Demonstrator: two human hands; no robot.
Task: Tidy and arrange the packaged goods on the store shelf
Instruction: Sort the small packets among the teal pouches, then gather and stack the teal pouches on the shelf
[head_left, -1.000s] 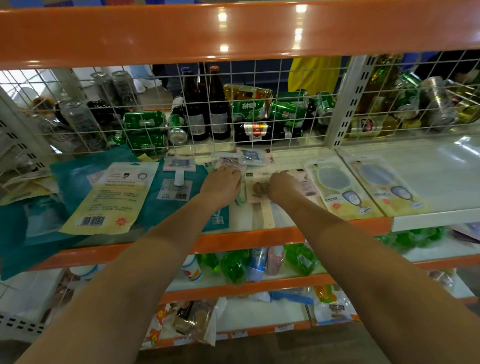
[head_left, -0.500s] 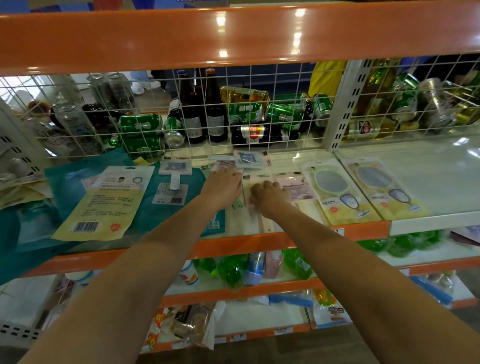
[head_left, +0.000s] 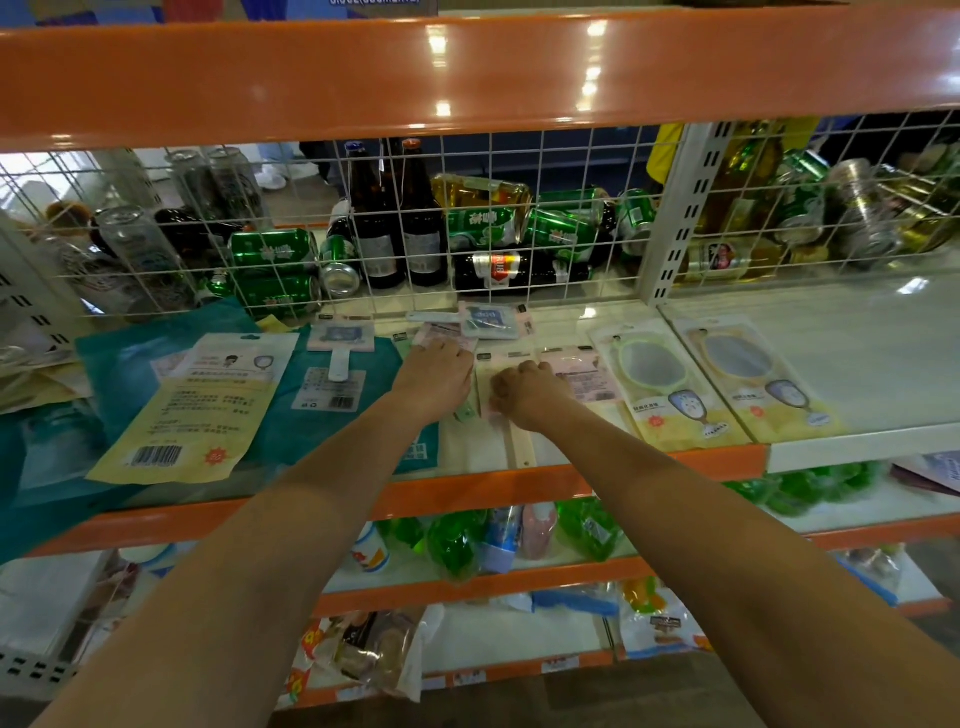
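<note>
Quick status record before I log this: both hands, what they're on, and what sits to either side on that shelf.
left hand: flat on small packets, fingers straight
right hand: curled on a pale packet; grip unclear
right of hands: two mirror packs, lying flat side by side
left of hands: yellow pack on teal bags
behind mesh: green cans, dark bottles

Bare shelf (head_left: 857, 364) at right is free; wire grid (head_left: 519, 218) blocks the back

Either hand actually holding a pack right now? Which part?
Right hand has curled fingers on the clear-fronted pack near its top; a real grip cannot be told. Left hand rests on pink packs, fingers hidden.
</note>
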